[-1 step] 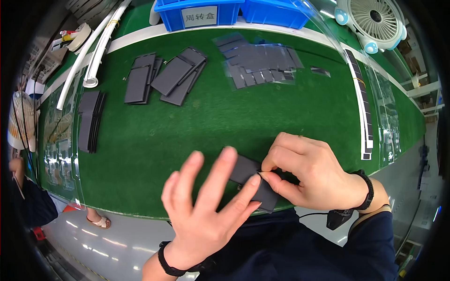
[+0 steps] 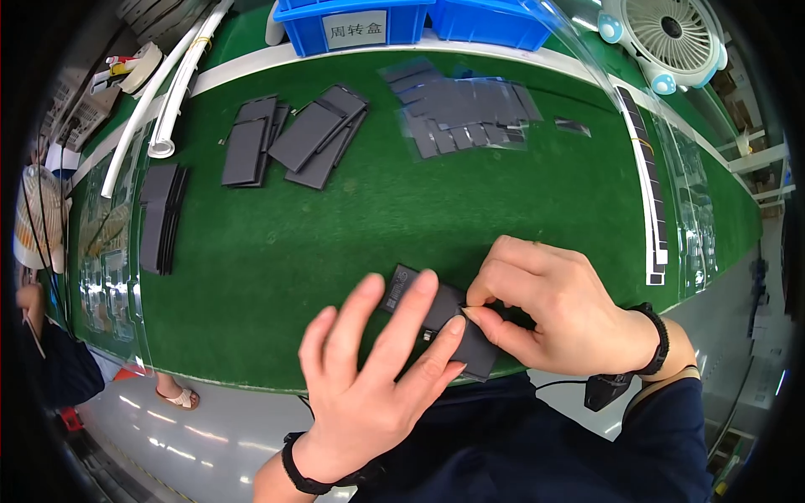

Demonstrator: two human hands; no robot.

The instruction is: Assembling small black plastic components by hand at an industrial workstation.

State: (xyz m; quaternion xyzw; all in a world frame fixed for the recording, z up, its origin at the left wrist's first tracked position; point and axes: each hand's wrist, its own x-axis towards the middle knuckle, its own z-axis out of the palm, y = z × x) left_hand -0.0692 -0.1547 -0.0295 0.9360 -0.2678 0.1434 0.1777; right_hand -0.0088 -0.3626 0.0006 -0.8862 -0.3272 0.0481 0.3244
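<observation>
Head view: looks like fiddly pinch work in hand, with a flat dark-grey rectangular slab (image 2: 443, 309) lying slantwise by the near edge of the green-topped desk (image 2: 251, 310), a bit right of its middle. Left hand (image 2: 369, 381) has its fingers spread apart with the thumb tip resting on the slab, while the right hand (image 2: 545, 306) has thumb and index tips pinched together at the long edge facing it, though honestly can't tell if anything thin's caught between them. I'd say the next move calls for a steady slab and a light, precise right-hand pinch.
</observation>
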